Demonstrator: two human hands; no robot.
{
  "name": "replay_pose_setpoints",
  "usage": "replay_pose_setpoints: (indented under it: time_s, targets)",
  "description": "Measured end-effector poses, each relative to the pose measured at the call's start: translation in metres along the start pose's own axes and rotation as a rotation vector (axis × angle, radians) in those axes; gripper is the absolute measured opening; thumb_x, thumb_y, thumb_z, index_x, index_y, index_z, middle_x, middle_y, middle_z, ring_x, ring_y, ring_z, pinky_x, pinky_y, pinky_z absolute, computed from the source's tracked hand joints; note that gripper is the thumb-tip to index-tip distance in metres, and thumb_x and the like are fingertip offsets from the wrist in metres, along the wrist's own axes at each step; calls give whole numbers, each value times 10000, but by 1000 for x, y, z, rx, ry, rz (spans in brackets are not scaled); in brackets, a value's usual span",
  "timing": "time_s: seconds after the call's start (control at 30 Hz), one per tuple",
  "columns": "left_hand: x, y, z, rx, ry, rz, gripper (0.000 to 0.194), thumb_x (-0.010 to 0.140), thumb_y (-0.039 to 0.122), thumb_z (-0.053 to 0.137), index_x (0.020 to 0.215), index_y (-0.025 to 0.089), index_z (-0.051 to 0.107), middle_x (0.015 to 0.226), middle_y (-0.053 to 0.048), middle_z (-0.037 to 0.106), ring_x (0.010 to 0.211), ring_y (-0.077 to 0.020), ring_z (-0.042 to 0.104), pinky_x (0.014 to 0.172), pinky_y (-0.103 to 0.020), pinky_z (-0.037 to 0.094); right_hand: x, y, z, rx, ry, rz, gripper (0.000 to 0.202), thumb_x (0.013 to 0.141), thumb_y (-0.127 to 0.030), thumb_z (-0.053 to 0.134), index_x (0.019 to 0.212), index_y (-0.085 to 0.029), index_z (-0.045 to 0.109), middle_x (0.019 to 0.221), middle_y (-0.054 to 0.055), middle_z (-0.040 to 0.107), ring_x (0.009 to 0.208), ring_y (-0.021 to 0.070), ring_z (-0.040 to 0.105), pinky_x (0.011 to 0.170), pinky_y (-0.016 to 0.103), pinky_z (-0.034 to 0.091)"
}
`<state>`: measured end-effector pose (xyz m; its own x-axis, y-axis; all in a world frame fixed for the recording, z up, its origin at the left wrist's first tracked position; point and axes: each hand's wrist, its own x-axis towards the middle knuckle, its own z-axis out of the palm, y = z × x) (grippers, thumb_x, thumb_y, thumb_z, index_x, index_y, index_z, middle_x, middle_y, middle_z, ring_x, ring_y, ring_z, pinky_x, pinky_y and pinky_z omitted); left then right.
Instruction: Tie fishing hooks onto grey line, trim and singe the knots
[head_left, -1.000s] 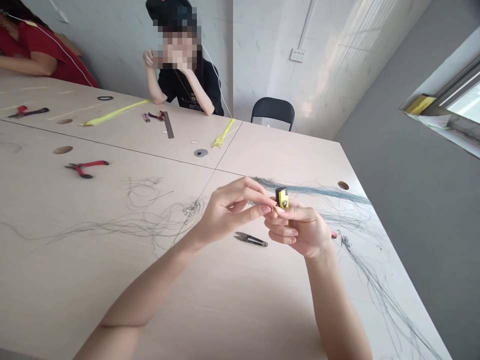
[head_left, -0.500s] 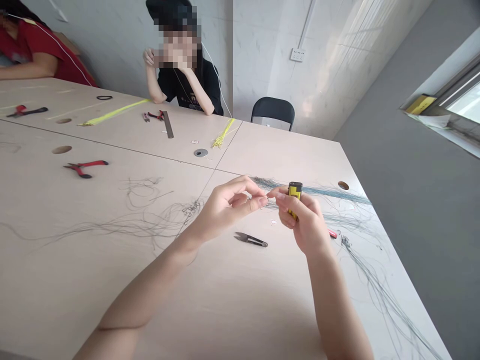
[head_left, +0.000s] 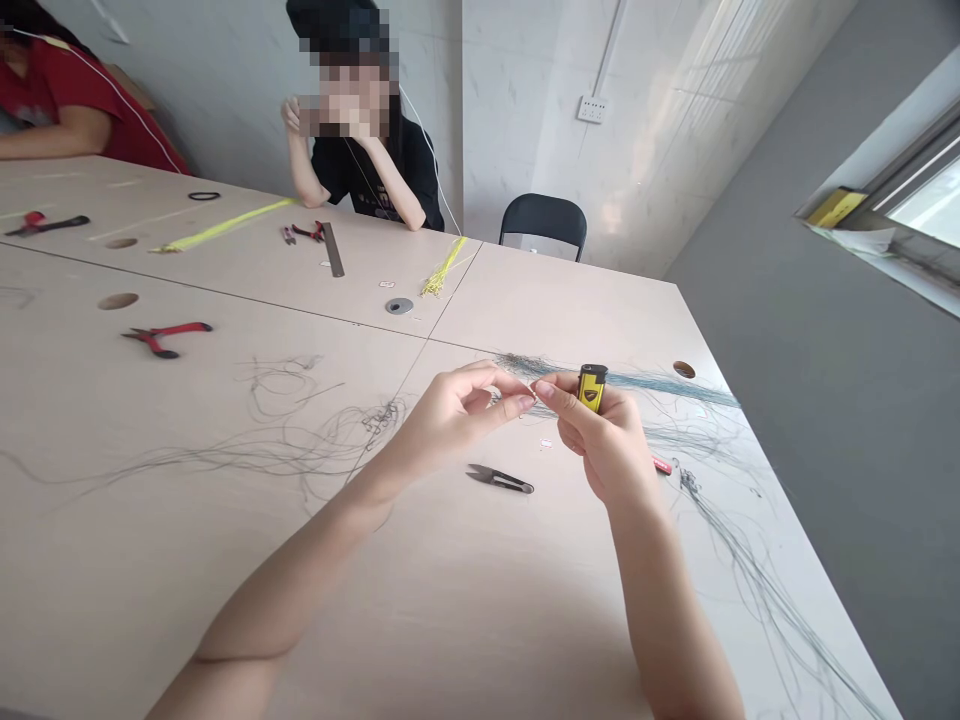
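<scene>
My left hand (head_left: 469,405) is closed in a pinch, thumb against forefinger, on something too small to make out. Its fingertips meet those of my right hand (head_left: 600,430), whose thumb and forefinger are also pinched together. A yellow and black lighter (head_left: 592,388) stands upright in the right hand, gripped by the other fingers. Beneath the hands lie thread snips (head_left: 500,479) on the table. Bluish-grey cord with dark knotted ends (head_left: 525,363) runs behind the right hand, and another bundle (head_left: 750,560) lies to its right. Loose dark strands (head_left: 300,440) spread out left of my left hand.
Red-handled pliers (head_left: 166,338) lie at the left on the pale table (head_left: 480,620). Across it are yellow cord bundles (head_left: 445,268), a ruler (head_left: 333,250) and more tools. A person in black (head_left: 405,170) sits opposite, another in red (head_left: 82,100) at the far left. A black chair (head_left: 544,222) stands behind.
My right thumb has moved forward to the left fingertips, and the lighter now shows more of its yellow side. The left hand keeps its pinch. The view has shifted slightly.
</scene>
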<state>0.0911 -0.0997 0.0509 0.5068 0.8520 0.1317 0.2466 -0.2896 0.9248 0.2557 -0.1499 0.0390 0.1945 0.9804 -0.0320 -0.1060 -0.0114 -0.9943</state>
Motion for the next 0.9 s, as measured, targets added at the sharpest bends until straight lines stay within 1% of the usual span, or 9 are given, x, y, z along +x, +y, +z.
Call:
replay_pose_setpoints:
  time_s: [0.1,0.17,0.27,0.37,0.57,0.7,0.8,0.9]
  targets:
    - [2,-5,1,-21,-16,21,300,894,464,634,824,185,720,799,-11,643,674,-119,518,603,-256,388,2,4,1,65,-14,8,296,745,-453,811,782,-180,705,535,-77,266,489,64,154,446,257,118]
    - [3,-8,2,-20,-20,24,320,898,476,623,812,182,714,795,-16,635,704,-133,536,624,-263,401,2,5,2,65,-10,17,294,748,-452,809,791,-181,705,536,-78,263,492,66,160,444,251,124]
    - [3,-10,2,25,12,39,336,903,487,610,788,184,700,768,-15,597,671,-131,500,601,-266,387,2,5,2,18,-5,28,314,738,-471,808,808,-180,712,549,-70,308,498,71,193,443,246,156]
    - [3,-10,2,87,40,70,322,912,459,604,750,190,672,749,-4,566,647,-121,456,595,-260,376,3,4,1,-45,3,26,331,716,-484,822,794,-180,715,556,-65,351,498,70,214,453,248,189]
    - [2,-12,4,85,47,106,229,920,362,586,781,197,660,752,8,545,693,-127,497,625,-252,388,5,2,-5,-119,-5,54,338,709,-496,820,757,-182,702,548,-72,322,494,71,212,459,257,196]
    - [2,-12,2,87,39,89,231,918,364,577,769,196,632,699,26,514,643,-116,448,602,-250,361,6,-1,-9,-177,-32,62,328,742,-495,792,772,-183,695,554,-70,315,497,72,219,461,258,181]
    - [2,-11,1,91,25,63,228,913,349,568,753,194,611,636,43,450,594,-106,393,574,-249,328,5,-2,-10,-230,-57,87,339,754,-506,782,779,-185,676,563,-70,314,500,73,224,463,257,169]
    - [2,-10,1,76,6,50,215,898,331,564,738,191,594,630,48,445,583,-100,394,565,-244,321,2,-4,-11,-288,-96,104,351,779,-522,760,798,-188,653,581,-68,319,519,81,244,483,257,187]
